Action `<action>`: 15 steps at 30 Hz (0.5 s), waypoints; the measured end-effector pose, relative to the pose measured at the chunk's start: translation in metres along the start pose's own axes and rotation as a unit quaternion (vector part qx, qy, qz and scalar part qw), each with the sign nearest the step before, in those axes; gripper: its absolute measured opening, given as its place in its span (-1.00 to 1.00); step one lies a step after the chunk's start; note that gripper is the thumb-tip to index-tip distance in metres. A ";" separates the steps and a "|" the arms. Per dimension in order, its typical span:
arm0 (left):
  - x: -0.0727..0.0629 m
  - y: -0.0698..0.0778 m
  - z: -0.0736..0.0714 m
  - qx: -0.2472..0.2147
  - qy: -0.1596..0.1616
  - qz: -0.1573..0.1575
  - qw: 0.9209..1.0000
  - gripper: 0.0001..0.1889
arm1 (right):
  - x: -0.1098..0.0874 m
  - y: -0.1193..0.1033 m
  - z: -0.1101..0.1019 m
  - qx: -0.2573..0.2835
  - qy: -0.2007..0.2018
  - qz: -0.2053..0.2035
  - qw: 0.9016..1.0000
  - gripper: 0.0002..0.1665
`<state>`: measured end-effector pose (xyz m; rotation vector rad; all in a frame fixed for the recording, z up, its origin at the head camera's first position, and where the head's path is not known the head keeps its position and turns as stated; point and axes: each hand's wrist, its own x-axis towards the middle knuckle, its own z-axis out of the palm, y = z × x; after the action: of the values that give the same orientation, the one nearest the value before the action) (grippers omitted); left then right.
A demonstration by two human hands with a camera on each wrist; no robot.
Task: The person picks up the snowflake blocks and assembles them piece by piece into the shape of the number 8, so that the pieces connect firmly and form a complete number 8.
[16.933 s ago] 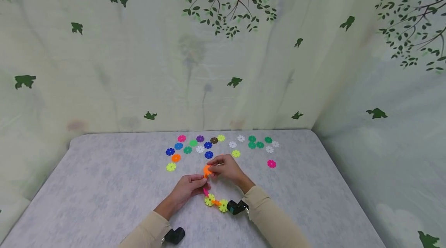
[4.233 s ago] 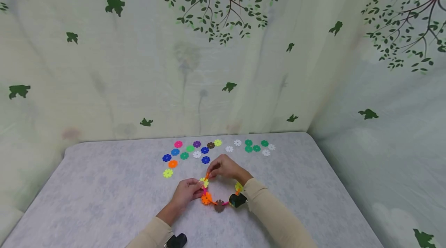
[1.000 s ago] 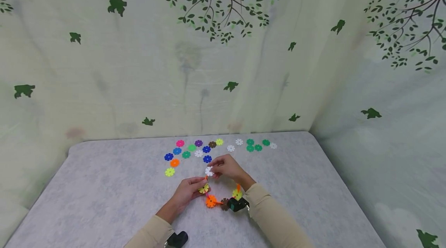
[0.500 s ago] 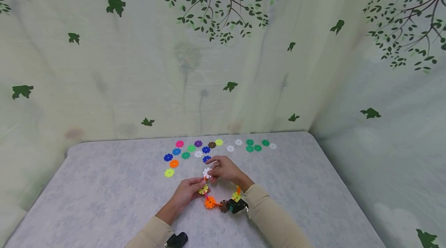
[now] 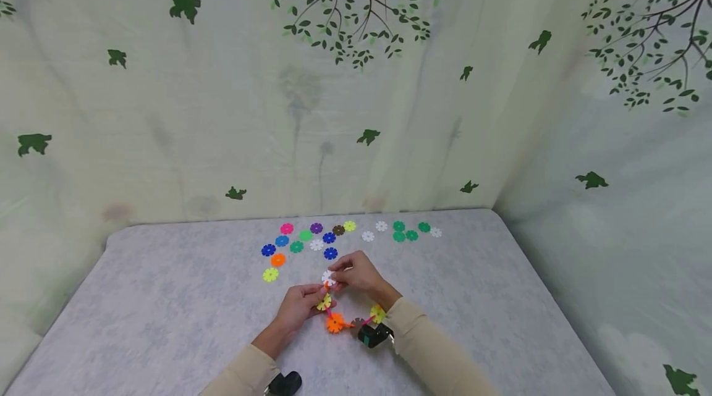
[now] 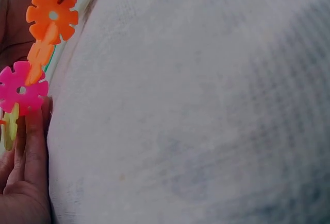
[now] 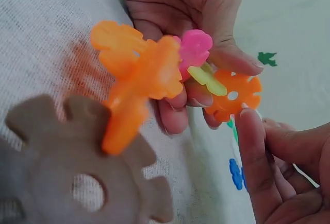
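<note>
My left hand (image 5: 293,311) pinches the end of a chain of slotted plastic flower discs between thumb and fingers. An orange end disc (image 7: 251,91) shows at its fingertips in the right wrist view. My right hand (image 5: 360,272) holds a white flower disc (image 5: 328,277) against that end; how far their slots mesh is hidden. Below hang a yellow disc (image 5: 324,303), a pink disc (image 6: 23,87), orange discs (image 6: 52,14) and a brown disc (image 7: 46,157). Another yellow disc (image 5: 377,313) shows beside the right wrist, where the sleeve hides the chain's other end.
Loose flower discs lie across the back of the grey-covered table (image 5: 167,297), among them an orange disc (image 5: 278,259), a blue disc (image 5: 330,253) and a green disc (image 5: 411,235). A leaf-printed curtain (image 5: 222,105) stands behind. Black wrist cameras (image 5: 374,335) stick out beneath both forearms.
The chain has grown since the earliest frame. A loose pink disc and a white one have left the table's right side. The right hand has brought the white disc down onto the chain's end.
</note>
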<state>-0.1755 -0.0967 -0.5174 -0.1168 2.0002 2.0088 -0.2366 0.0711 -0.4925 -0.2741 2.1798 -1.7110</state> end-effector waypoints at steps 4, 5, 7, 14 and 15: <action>0.002 0.003 0.001 0.009 -0.005 -0.011 1.000 -0.61 | 0.001 -0.004 -0.003 -0.026 -0.008 0.004 1.000 -0.82; 0.003 0.004 0.001 0.014 -0.009 -0.018 1.000 -0.59 | 0.001 -0.004 -0.005 -0.035 -0.014 0.004 0.999 -0.82; 0.003 0.005 0.001 0.021 -0.012 -0.031 0.999 -0.56 | 0.002 -0.004 -0.008 -0.052 -0.026 0.003 0.998 -0.81; 0.000 0.008 0.002 0.021 0.014 -0.035 0.999 -0.54 | 0.008 -0.005 -0.018 -0.086 -0.086 -0.011 0.992 -0.81; 0.000 0.008 0.002 0.016 0.017 -0.031 0.999 -0.55 | 0.009 -0.005 -0.019 -0.093 -0.092 -0.011 0.991 -0.81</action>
<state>-0.1772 -0.0942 -0.5098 -0.2063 2.0226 1.9486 -0.2526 0.0833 -0.4849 -0.4852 2.2062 -1.4313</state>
